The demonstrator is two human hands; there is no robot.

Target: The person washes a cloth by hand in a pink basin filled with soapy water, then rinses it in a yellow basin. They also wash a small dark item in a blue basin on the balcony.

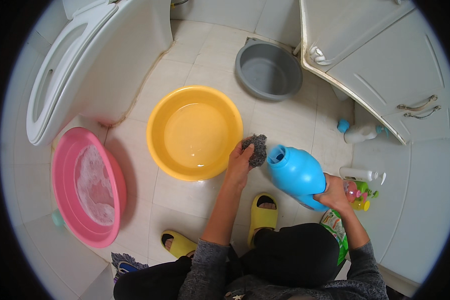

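Note:
My left hand (242, 159) pinches a dark steel wool scourer (258, 150) near the right rim of a yellow plastic basin (155, 157), which holds clear liquid. In my right hand (333, 193) is a large blue plastic bottle (298, 172), gripped towards its base. The bottle is uncapped and tilted, its mouth pointing at the scourer with a small gap between them. No liquid can be seen coming from it.
Left stands a pink basin (120, 187) with suds, below a white toilet (108, 63). A grey basin (270, 71) is beyond. Several bottles (356, 174) and a green packet (335, 228) are right, beside the white cabinet (378, 75). A mop head (125, 264) lies lower left.

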